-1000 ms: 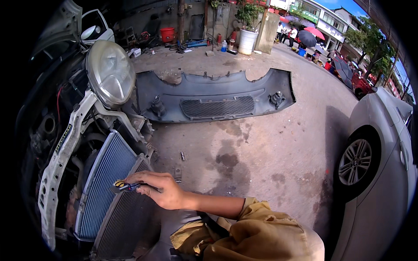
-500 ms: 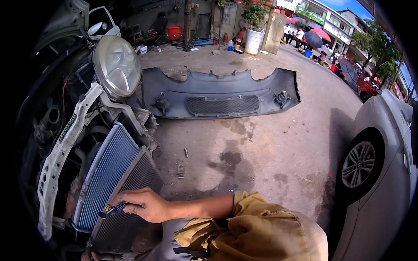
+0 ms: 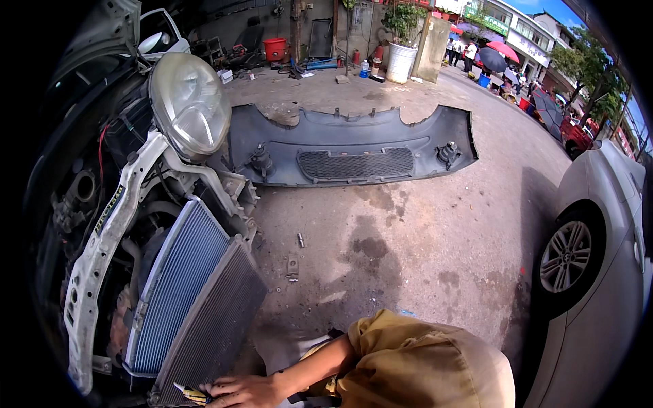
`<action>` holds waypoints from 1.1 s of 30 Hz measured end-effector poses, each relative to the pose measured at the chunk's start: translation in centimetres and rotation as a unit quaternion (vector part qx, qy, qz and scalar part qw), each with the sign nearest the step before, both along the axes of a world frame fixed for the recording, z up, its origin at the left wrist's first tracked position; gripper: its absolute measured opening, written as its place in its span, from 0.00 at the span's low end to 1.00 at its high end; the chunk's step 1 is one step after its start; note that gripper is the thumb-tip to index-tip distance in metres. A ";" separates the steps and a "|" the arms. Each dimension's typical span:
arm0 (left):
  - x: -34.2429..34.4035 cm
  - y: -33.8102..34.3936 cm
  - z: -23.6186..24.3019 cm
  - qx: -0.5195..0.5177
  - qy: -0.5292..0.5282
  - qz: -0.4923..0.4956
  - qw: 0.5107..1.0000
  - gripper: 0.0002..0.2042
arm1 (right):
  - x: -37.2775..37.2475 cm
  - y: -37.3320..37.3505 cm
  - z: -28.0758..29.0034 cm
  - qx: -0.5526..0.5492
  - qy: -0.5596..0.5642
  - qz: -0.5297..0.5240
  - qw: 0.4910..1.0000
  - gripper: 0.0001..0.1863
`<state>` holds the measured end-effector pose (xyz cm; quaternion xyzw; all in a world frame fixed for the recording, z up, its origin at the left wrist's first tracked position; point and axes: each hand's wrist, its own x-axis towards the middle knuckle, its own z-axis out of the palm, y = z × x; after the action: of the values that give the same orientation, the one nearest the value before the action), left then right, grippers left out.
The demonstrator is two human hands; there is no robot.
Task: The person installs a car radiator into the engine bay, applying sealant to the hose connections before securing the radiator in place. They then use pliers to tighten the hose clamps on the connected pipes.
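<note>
My right hand (image 3: 245, 391) is low in the picture, beside the lower end of a dark grey condenser (image 3: 212, 316). Its fingers are closed around a small hand tool (image 3: 194, 394) with yellow and dark parts; most of it is hidden, so its kind is unclear. Behind the condenser leans a silvery-blue radiator (image 3: 180, 289), tilted in the opened front of a car. A pale metal crossmember (image 3: 112, 234) runs along the radiator's far side. Over it sits a cloudy headlamp (image 3: 192, 105). My left hand is not in view.
A removed bumper (image 3: 354, 146) lies inner side up on the ground. A metal bracket (image 3: 292, 266) and a small metal cylinder (image 3: 300, 240) lie nearer. On the right stands a silver car (image 3: 598, 285). A red bucket (image 3: 275, 49) and a potted plant (image 3: 401, 62) stand farther back.
My right hand has moved down with the tool, from the condenser's face to near its lower end. A hand at the lower left edge has gone from view. The view has shifted slightly.
</note>
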<state>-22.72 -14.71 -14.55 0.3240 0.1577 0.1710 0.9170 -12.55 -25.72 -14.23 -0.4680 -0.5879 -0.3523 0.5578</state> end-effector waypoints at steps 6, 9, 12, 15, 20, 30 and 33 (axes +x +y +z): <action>-0.6 1.7 -3.2 0.123 0.023 -0.056 0.991 0.29 | 1.7 0.4 -0.6 -0.204 0.166 -0.024 0.964 0.11; -0.6 2.1 -3.2 0.259 0.021 -0.055 0.964 0.31 | 3.4 0.7 2.5 -0.324 0.339 0.013 0.883 0.17; -0.1 1.7 -2.2 0.385 0.130 -0.022 0.913 0.28 | 4.3 0.4 3.5 -0.334 0.342 -0.008 0.878 0.21; 0.3 2.4 -0.8 0.454 0.127 -0.097 0.877 0.25 | 4.7 -0.9 3.5 -0.324 0.367 -0.017 0.872 0.23; 1.2 0.5 1.4 0.613 0.099 -0.075 0.780 0.19 | 4.5 -3.5 3.8 -0.368 0.387 -0.067 0.843 0.25; 0.5 0.6 -0.1 0.562 0.111 -0.084 0.815 0.21 | 4.0 -3.2 2.9 -0.373 0.406 -0.049 0.833 0.23; 0.3 1.6 -1.0 0.532 0.113 -0.096 0.834 0.21 | 4.0 -2.3 2.7 -0.379 0.420 -0.027 0.824 0.23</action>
<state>-22.45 -13.15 -15.59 0.7925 0.1130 0.1022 0.5905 -8.54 -28.00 -11.52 -0.7610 -0.3713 0.1136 0.5198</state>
